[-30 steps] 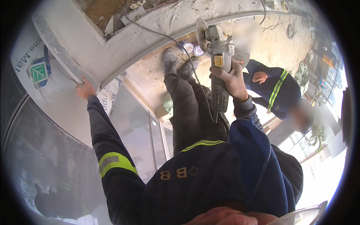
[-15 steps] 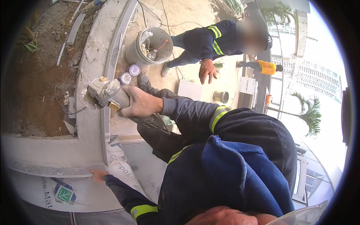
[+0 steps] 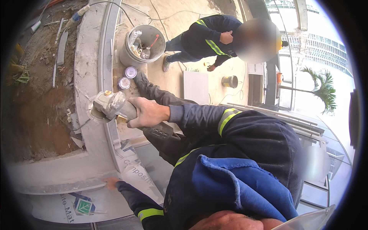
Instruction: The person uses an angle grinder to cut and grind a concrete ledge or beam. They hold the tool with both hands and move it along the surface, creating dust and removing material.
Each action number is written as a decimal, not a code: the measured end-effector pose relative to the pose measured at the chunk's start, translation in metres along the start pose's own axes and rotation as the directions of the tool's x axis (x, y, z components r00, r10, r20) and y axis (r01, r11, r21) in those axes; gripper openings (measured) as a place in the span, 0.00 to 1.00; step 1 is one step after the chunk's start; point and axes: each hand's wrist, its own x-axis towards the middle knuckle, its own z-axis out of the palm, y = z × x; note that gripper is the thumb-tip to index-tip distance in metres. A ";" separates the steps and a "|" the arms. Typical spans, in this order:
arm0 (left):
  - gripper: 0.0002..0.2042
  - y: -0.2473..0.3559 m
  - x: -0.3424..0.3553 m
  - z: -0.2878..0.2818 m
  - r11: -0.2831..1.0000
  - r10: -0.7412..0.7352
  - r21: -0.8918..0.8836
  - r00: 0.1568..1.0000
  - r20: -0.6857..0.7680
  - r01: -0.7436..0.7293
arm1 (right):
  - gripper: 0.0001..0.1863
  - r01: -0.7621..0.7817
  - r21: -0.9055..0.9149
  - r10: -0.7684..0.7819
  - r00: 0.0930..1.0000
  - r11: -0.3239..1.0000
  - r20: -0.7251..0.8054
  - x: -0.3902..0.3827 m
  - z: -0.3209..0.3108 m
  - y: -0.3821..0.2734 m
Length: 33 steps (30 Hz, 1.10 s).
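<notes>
My right hand [image 3: 148, 112] is wrapped around the body of a dust-covered angle grinder [image 3: 109, 104]. The grinder's round head end is down at the pale concrete curb [image 3: 91, 65]; the exact contact at its disc is hidden. Beyond my hand, the rear of the tool is hard to separate from the dark trousers. Lower in the picture, my left hand [image 3: 111, 183] rests with fingers stretched out at the end of a curved grey ledge [image 3: 69, 187], beside a printed composite panel [image 3: 132, 174]. That hand is small and slightly blurred.
A grey bucket [image 3: 124, 57] with tools stands near two purple-lidded jars [image 3: 130, 72]. A co-worker [image 3: 207, 36] stands beyond it. Cables [image 3: 165, 19] cross the floor. A flat tile [image 3: 195, 86], a small pail [image 3: 230, 81] and bare soil [image 3: 42, 115] lie around the curb.
The view has shifted slightly. The co-worker has raised one hand to the chest. My right hand keeps the grinder at the curb, and my left hand stays at the ledge.
</notes>
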 end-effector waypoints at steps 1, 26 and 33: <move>0.43 -0.002 0.002 0.002 1.000 0.013 0.027 1.000 -0.006 -0.013 | 0.32 -0.006 0.029 0.006 1.000 1.000 0.012 -0.001 -0.004 0.003; 0.25 0.011 -0.035 -0.017 0.985 -0.015 -0.172 0.974 -0.226 -0.025 | 0.24 0.017 -0.134 0.043 0.901 0.991 0.432 0.030 -0.002 0.004; 0.24 0.019 -0.051 -0.016 0.965 0.007 -0.249 0.956 -0.295 -0.083 | 0.22 0.153 -0.234 -0.032 0.892 0.960 0.451 0.059 -0.002 0.007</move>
